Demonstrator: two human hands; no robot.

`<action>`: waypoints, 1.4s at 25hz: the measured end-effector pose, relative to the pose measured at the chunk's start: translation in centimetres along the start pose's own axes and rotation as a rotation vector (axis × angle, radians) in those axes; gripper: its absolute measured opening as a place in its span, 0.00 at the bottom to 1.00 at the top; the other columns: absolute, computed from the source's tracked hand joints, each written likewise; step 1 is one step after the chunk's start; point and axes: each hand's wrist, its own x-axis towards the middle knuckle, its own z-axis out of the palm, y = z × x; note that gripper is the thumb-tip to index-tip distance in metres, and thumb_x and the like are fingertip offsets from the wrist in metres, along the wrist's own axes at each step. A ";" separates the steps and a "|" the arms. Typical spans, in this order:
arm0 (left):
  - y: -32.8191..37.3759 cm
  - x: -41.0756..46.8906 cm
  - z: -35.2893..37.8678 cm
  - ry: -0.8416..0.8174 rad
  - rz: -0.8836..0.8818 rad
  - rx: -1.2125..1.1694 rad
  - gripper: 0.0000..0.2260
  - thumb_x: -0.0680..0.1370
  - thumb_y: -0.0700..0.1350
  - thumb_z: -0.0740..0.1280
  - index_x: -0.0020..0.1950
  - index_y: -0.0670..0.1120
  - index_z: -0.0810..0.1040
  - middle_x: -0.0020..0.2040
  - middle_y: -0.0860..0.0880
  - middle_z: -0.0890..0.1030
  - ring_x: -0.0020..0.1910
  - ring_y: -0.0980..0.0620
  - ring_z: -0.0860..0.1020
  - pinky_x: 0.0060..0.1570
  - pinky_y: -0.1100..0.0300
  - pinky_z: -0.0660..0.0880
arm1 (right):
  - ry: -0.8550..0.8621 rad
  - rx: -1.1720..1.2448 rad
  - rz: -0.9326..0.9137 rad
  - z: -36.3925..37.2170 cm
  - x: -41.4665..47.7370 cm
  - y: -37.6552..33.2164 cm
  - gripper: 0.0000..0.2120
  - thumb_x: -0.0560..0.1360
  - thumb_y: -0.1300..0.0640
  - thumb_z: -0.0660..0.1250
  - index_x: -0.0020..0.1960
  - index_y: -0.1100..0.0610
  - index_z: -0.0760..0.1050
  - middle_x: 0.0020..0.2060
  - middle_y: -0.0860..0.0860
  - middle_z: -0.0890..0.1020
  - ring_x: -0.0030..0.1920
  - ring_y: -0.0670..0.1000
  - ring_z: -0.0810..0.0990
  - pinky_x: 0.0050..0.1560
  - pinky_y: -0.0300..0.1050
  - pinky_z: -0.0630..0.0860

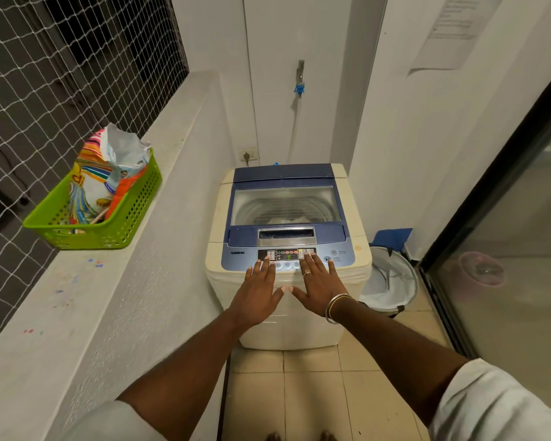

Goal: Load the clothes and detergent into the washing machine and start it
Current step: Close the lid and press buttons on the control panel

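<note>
— Here, where is the washing machine (287, 281)?
— On the tiled floor against the wall, lid (285, 205) closed, pale fabric visible through its window.
— And the hands?
— The left hand (256, 292) and right hand (320, 286) lie flat side by side on the front edge. The fingers (264, 268) are straight and apart, holding nothing, with their tips at the control panel (287, 253).
— The detergent?
— The detergent bag (109, 173) stands open in a green basket (121, 230) on the ledge (109, 297) to the left, well apart from the machine.
</note>
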 end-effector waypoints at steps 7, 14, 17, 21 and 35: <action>-0.4 0.2 -0.2 -0.011 -0.011 0.002 0.32 0.84 0.61 0.50 0.82 0.45 0.49 0.83 0.44 0.48 0.82 0.44 0.47 0.78 0.49 0.43 | -0.008 -0.007 0.000 -0.1 0.5 -0.5 0.40 0.78 0.31 0.43 0.81 0.56 0.46 0.80 0.54 0.48 0.80 0.56 0.44 0.76 0.65 0.46; -0.6 0.5 0.0 -0.017 -0.022 -0.001 0.32 0.83 0.62 0.49 0.82 0.45 0.49 0.83 0.45 0.48 0.82 0.44 0.47 0.78 0.49 0.43 | -0.005 0.000 0.007 0.0 0.9 -0.7 0.40 0.78 0.31 0.44 0.81 0.55 0.46 0.80 0.53 0.48 0.80 0.56 0.44 0.77 0.65 0.45; -0.6 0.6 0.1 -0.022 -0.028 0.012 0.33 0.83 0.62 0.48 0.82 0.46 0.48 0.83 0.45 0.48 0.82 0.44 0.47 0.78 0.49 0.43 | -0.006 -0.002 0.005 -0.1 1.0 -0.7 0.39 0.78 0.31 0.43 0.81 0.55 0.46 0.80 0.53 0.47 0.80 0.56 0.44 0.77 0.64 0.44; -0.5 0.5 -0.1 -0.023 -0.027 0.007 0.36 0.80 0.66 0.42 0.82 0.46 0.49 0.83 0.45 0.48 0.82 0.44 0.48 0.78 0.50 0.43 | 0.002 -0.006 -0.011 -0.3 0.9 -0.7 0.38 0.79 0.32 0.45 0.81 0.54 0.47 0.80 0.52 0.48 0.80 0.56 0.44 0.77 0.65 0.45; -0.9 1.2 0.9 -0.032 -0.025 0.002 0.33 0.83 0.62 0.49 0.82 0.45 0.49 0.83 0.45 0.48 0.82 0.44 0.47 0.78 0.49 0.43 | -0.027 0.054 -0.034 0.5 1.2 -1.1 0.36 0.80 0.34 0.45 0.80 0.56 0.52 0.80 0.53 0.51 0.80 0.55 0.50 0.77 0.61 0.49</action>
